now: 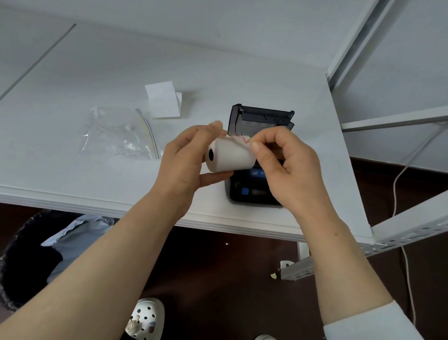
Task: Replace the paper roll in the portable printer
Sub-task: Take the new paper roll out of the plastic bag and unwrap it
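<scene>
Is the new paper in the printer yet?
Not yet. The printer lid is already open. The left hand holds the new paper roll while the right hand picks at its loose end. Dropping it in and shutting the lid come next.

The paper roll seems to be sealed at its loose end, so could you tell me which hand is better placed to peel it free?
Probably the right hand: its fingertips already pinch the red-marked edge on the paper roll, while the left hand cradles the roll.

left hand (188,161) cradles paper roll (230,157) | right hand (285,165) pinches its edge (red-marked) | printer (257,157) lid up
</scene>
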`<state>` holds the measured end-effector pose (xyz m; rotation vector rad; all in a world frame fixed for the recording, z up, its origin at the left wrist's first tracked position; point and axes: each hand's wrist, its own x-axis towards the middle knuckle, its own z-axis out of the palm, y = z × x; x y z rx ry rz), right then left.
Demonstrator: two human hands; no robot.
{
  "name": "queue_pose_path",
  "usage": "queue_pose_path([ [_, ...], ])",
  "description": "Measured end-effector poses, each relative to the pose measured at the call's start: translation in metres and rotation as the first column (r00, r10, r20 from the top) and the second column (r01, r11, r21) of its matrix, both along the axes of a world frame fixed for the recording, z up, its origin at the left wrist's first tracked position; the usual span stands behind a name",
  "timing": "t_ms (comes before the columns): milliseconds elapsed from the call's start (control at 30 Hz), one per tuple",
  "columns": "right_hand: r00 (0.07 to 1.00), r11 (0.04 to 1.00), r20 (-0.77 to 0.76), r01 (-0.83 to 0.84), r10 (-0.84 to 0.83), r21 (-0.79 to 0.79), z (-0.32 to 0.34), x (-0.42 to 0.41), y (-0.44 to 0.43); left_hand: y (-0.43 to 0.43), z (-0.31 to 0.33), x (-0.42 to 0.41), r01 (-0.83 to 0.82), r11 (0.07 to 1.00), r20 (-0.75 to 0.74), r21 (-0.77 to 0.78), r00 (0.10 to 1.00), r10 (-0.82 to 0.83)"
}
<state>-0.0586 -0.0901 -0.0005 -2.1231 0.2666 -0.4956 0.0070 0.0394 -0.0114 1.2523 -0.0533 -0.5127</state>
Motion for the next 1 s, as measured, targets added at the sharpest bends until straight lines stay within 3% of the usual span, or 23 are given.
queue_pose_path([
  [733,0.998,0.931,-0.035,0.054,-0.044,0.362,0.003,0.005,0.006,0.0,0.0,0.002,-0.075,0.997,0.003,-0.016,0.997,0.076],
  [1000,0.995,0.837,-0.017,0.093,-0.1,0.54,0.0,0.01,0.007,-0.001,0.003,0.003,-0.138,0.99,-0.021,-0.014,0.99,0.138],
])
